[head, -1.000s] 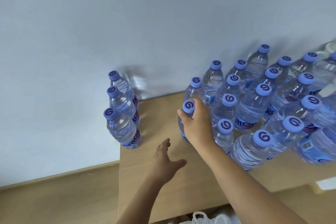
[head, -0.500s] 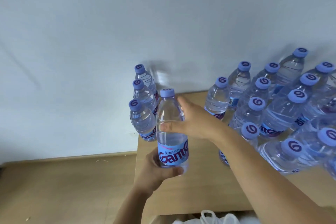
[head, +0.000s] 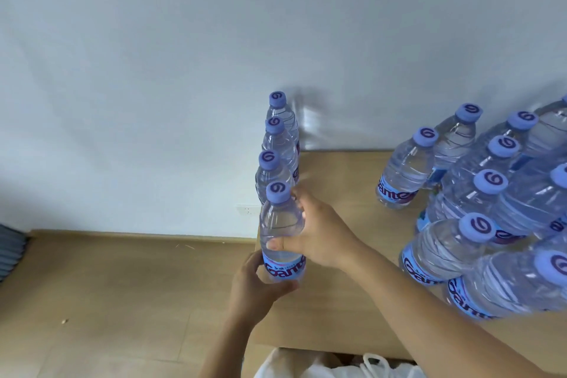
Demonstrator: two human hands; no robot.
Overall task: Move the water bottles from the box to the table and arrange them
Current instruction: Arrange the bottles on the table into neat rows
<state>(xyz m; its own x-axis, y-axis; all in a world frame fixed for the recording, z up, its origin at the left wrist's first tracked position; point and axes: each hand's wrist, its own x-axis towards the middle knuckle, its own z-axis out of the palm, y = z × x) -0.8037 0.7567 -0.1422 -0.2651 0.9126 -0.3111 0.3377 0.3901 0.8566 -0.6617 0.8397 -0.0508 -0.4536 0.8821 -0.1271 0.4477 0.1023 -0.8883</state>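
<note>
Both hands are clamped on one water bottle (head: pixel 282 233): the left hand (head: pixel 254 288) is wrapped round its labelled base, the right hand (head: pixel 319 233) round its upper body. It is held upright at the worktop (head: pixel 337 301) left edge, fronting a row of three bottles (head: pixel 276 144); a bottle cluster (head: pixel 478 209) is grouped well apart, right.

A broad strip of bare wooden table (head: pixel 340 181) is lying open between the row of bottles (head: pixel 277 144) standing along its left edge and the crowded bottle cluster (head: pixel 478 209) blocking its right side; the wall (head: pixel 276 40) is closing off the table's far edge.
</note>
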